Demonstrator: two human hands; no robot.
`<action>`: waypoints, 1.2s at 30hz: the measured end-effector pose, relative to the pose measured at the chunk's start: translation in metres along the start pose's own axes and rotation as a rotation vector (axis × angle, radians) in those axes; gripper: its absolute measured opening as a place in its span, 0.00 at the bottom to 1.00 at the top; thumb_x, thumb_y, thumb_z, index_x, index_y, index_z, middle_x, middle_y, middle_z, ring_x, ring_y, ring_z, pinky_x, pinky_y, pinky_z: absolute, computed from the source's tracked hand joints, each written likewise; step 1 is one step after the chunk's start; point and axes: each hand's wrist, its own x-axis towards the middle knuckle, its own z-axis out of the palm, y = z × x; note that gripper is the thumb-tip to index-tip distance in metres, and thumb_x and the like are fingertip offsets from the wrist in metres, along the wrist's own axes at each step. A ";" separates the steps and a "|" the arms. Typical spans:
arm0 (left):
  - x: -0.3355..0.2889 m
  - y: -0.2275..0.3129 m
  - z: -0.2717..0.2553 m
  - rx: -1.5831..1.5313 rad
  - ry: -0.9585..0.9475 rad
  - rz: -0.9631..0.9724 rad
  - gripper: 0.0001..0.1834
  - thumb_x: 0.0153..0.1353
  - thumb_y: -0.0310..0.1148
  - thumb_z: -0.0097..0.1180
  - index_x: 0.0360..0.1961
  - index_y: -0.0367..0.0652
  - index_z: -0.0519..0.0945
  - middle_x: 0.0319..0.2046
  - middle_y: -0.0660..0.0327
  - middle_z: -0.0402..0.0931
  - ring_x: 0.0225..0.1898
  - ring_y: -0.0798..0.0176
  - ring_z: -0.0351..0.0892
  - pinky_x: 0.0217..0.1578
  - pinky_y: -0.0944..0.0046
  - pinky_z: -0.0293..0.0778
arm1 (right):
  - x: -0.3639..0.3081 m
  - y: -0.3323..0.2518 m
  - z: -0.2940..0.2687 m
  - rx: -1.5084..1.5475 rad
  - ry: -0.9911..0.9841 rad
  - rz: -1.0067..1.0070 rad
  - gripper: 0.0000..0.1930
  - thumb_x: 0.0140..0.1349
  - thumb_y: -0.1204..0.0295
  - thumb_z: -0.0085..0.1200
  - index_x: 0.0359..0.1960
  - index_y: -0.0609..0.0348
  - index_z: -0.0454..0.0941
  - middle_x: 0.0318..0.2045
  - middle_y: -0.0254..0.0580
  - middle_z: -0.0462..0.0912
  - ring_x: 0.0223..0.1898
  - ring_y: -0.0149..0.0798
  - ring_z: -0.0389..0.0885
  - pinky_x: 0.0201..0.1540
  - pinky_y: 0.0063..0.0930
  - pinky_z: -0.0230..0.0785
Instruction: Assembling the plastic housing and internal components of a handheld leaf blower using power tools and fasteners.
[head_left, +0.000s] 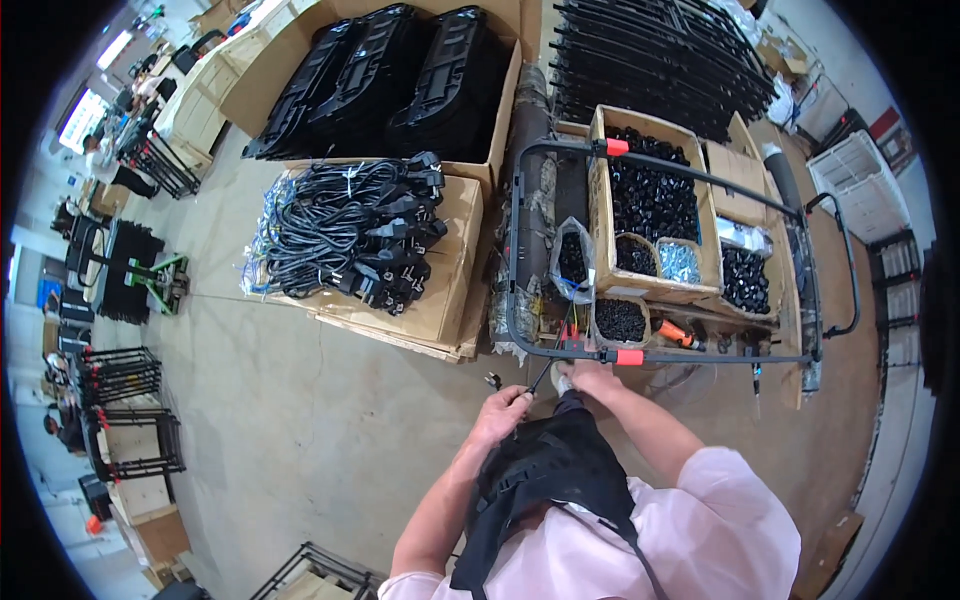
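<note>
Well, leftmost among the nearer things is a heap of black power cords (330,235) on top of a cardboard carton (460,225), loose wire ends to the left, plugs bunched toward the carton's right edge. Right of that, in front of the black tubular frame (513,260), the worker's left hand (503,408) is narrowed, thumb and fingers pinched round one held cord (541,377); a plug (493,381) pokes out just past the fingers. That cord's long axis slants away and rightward from this hand, toward the frame's near rail by its near left corner, where thin coloured wires (572,318), seemingly its end, show beyond the rail. So the left hand is the nearer, already touching; the right hand (592,378) sits just right of the cord, against or beneath the rail, and I can't tell whether it grips anything. Farther right, within the frame's outline, a wooden box (602,190) carries black plastic parts (650,190), and an orange-handled tool (678,333) lies near its front edge.
</note>
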 end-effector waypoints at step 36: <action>0.039 -0.005 0.050 -0.096 -0.016 0.050 0.14 0.80 0.36 0.52 0.50 0.36 0.83 0.40 0.60 0.86 0.37 0.67 0.84 0.41 0.64 0.81 | -0.145 -0.024 -0.091 0.421 -0.334 -0.021 0.47 0.60 0.76 0.55 0.82 0.61 0.48 0.64 0.71 0.71 0.66 0.71 0.71 0.68 0.59 0.66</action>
